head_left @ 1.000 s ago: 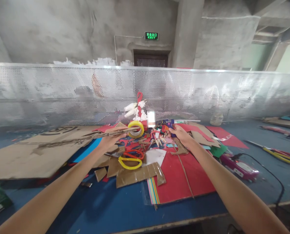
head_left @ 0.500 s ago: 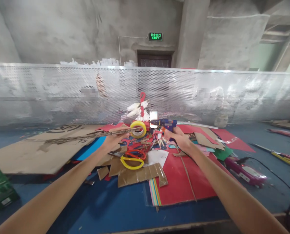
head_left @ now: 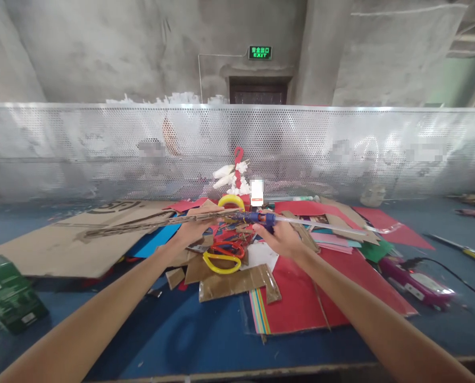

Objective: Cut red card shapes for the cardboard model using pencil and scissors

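My left hand [head_left: 195,226] is closed around a bundle of thin brown cardboard strips [head_left: 129,223], which stretches out to the left. A blue hot glue gun [head_left: 255,217] is in my right hand [head_left: 283,238], its nozzle facing left, touching or close to the strips' right end. A long clear glue stick [head_left: 321,225] sticks out of its back. A yellow tape roll [head_left: 231,200] shows partly behind the strips and nozzle, near my left fingertips; whether it is held I cannot tell. Below the hands lie scissors with red and yellow handles [head_left: 222,263].
Brown cardboard [head_left: 69,244] lies at left, with a green box [head_left: 11,295] nearer. Red paper [head_left: 313,298] and cardboard scraps [head_left: 237,282] spread in front. A purple device with a cord [head_left: 418,284] sits at right. Behind stands a perforated metal screen [head_left: 113,138] and a red-and-white decoration [head_left: 237,173].
The glue gun has moved left and lower, onto or near the strips' end. The tape roll is now more covered. The view has shifted slightly left.
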{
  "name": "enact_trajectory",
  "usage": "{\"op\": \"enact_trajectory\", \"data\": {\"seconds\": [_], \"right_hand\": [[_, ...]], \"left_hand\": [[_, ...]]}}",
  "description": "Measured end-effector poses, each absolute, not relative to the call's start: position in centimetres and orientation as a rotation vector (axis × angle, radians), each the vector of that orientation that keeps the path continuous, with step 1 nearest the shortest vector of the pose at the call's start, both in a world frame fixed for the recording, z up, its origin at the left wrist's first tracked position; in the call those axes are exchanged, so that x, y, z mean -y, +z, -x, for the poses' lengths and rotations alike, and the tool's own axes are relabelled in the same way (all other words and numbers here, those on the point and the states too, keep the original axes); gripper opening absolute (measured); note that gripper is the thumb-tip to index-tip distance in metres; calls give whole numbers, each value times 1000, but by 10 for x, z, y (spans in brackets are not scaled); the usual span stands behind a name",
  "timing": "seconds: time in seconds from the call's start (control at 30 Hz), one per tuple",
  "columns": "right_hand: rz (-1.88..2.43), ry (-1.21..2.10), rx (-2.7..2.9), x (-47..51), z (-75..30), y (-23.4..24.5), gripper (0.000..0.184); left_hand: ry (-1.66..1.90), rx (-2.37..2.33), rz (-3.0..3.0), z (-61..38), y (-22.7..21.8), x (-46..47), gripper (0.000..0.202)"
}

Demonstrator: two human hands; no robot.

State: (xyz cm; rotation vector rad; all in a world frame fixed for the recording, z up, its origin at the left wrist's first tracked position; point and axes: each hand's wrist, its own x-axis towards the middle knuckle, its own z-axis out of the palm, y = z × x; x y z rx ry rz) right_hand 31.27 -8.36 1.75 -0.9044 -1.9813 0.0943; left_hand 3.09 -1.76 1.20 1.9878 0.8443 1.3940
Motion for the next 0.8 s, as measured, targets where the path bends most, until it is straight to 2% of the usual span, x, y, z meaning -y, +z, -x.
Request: {"op": "enact_trajectory", "data": {"seconds": [0.17,0.8], "right_hand": [[942,11,1955,85,-312,18,30],[1020,35,1987,93,-307,23,31]], "left_hand": [[1364,-842,-2035,-33,16,22,35],[1363,-838,-2127,-31,12,18,33]]}}
